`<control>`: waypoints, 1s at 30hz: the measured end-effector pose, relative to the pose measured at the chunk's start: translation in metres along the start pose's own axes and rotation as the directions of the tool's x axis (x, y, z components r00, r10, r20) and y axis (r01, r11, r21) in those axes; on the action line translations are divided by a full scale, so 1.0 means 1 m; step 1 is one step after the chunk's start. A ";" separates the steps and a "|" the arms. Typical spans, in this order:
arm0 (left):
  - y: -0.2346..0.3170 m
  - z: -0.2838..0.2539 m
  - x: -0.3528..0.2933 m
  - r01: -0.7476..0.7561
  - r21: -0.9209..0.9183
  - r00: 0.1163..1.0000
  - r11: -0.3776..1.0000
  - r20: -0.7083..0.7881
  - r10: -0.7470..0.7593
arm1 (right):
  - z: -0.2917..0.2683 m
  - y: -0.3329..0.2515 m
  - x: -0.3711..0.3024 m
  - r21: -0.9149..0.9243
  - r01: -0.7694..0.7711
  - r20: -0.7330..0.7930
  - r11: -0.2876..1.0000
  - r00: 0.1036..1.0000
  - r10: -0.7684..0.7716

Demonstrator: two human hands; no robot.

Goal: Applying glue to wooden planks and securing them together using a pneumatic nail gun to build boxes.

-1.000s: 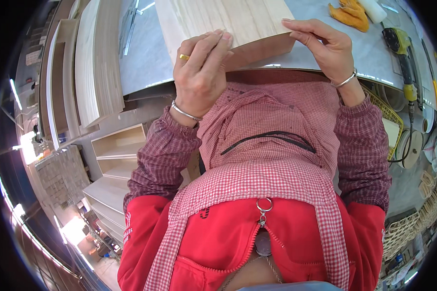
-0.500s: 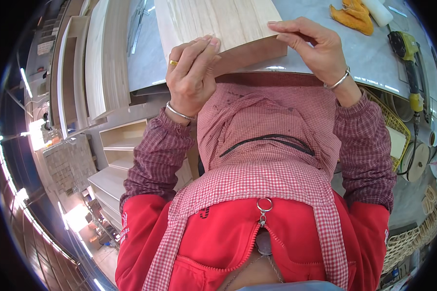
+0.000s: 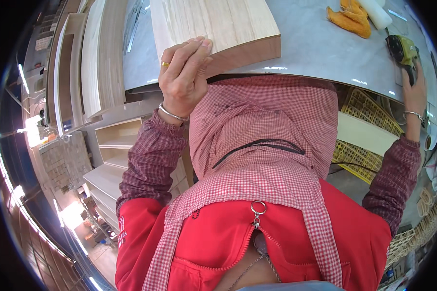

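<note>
A pale wooden box (image 3: 218,22) with a brownish side panel lies on the table in front of me. My left hand (image 3: 184,72), with a yellow ring, grips its near edge, fingertips on the top face. Out at the far right, my right hand (image 3: 415,92) is closed around the handle of a yellow-green and black power tool (image 3: 402,51), which rests on the table. Part of that hand's grip is hidden behind the handle. An orange cloth (image 3: 349,19) and a white roll (image 3: 375,13) lie between the box and the tool.
Long wooden panels and frames (image 3: 102,58) stand left of the table (image 3: 306,53). Wooden shelf units (image 3: 116,138) are below them. Under the table's right side sits a yellow plastic crate (image 3: 357,157) with a pale board (image 3: 364,133) across it. A dark cable (image 3: 354,165) runs there.
My right hand has let go of the box's right corner and moved right onto the power tool. The left hand keeps its hold on the box.
</note>
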State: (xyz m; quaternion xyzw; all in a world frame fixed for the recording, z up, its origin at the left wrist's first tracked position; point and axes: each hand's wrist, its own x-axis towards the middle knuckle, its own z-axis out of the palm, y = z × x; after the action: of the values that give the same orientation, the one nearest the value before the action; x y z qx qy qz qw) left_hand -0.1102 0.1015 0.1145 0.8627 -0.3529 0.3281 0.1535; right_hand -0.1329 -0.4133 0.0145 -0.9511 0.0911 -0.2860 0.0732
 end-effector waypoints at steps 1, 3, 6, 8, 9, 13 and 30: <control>-0.001 -0.001 0.000 -0.011 0.003 1.000 1.000 -0.004 0.011 | 0.007 0.012 0.000 -0.027 -0.042 0.080 0.999 0.996 0.044; -0.003 -0.003 -0.001 -0.030 0.005 0.999 1.000 -0.014 0.030 | 0.019 0.024 0.001 -0.097 -0.116 0.233 0.988 0.963 0.136; -0.005 0.001 -0.001 -0.036 -0.003 0.998 0.999 -0.049 0.036 | 0.029 0.024 0.015 -0.179 -0.166 0.331 0.970 0.918 0.218; -0.005 0.003 -0.002 -0.053 -0.002 0.997 0.999 -0.062 0.052 | 0.032 0.022 0.025 -0.228 -0.230 0.405 0.946 0.861 0.307; -0.005 0.005 -0.002 -0.063 -0.007 0.996 0.998 -0.069 0.062 | 0.025 0.024 0.028 -0.260 -0.264 0.435 0.929 0.826 0.357; -0.010 0.008 -0.004 -0.068 -0.005 0.992 0.998 -0.109 0.067 | -0.035 0.007 0.039 -0.258 -0.191 0.487 0.947 0.821 0.298; -0.003 0.009 -0.005 -0.085 0.043 0.981 0.995 -0.173 0.091 | -0.186 -0.274 0.033 0.489 -0.633 0.794 0.600 0.607 -0.006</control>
State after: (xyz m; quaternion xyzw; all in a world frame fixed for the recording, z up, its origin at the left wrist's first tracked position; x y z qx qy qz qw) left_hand -0.1069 0.1016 0.1046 0.8167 -0.3701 0.4151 0.1541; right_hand -0.1731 -0.1698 0.2383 -0.8285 0.1149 0.1266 0.5333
